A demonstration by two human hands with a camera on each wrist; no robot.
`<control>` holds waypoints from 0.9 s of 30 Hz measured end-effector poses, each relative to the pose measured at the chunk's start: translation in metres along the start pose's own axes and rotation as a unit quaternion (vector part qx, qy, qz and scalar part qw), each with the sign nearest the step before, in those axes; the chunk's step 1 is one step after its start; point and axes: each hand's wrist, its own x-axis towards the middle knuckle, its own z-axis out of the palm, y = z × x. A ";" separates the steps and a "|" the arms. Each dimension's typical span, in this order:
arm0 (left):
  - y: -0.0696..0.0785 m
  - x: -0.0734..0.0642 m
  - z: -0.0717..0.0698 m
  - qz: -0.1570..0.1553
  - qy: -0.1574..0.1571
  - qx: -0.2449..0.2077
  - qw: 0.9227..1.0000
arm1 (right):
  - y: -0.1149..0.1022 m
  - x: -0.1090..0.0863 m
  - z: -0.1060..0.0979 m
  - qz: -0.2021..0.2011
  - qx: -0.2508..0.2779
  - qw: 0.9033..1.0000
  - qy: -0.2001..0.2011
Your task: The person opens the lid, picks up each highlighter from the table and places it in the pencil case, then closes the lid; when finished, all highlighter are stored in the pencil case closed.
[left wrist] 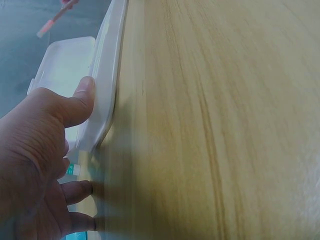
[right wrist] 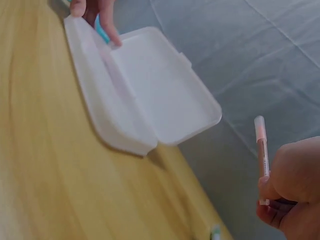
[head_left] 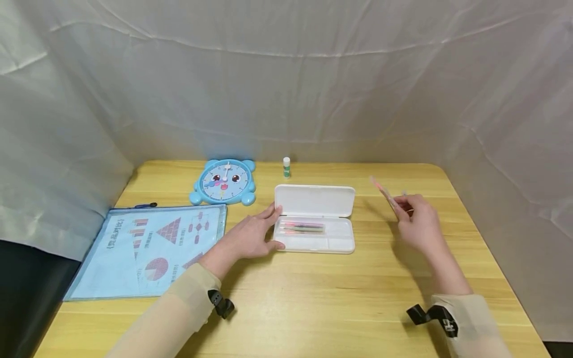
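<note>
A white pencil case stands with its lid raised at the back. Several slim pens lie in its long left compartment. At the case's left end, my left hand holds it with the thumb at the front corner and fingers by the hinge side. My right hand, to the right of the case, pinches a clear-bodied pen with a pink cap near its lower end; the capped end points up and away. Something small and pale shows at the right wrist view's bottom edge, mostly cut off.
Behind the case stands a green-and-white glue stick. A blue animal-faced toy clock lies left of it. Nearer on the left is a blue zip document pouch with printed charts. Grey cloth hangs along the table's back and sides.
</note>
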 end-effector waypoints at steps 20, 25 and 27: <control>-0.001 0.000 0.000 0.004 0.004 -0.001 1.000 | -0.054 0.014 0.014 -0.069 0.019 0.997 -0.004; -0.001 0.001 0.001 0.004 0.005 0.002 1.000 | -0.061 0.014 0.023 -0.098 0.024 0.995 -0.013; -0.001 0.002 0.001 0.005 0.004 0.004 1.000 | -0.062 0.014 0.027 -0.108 0.023 0.994 -0.020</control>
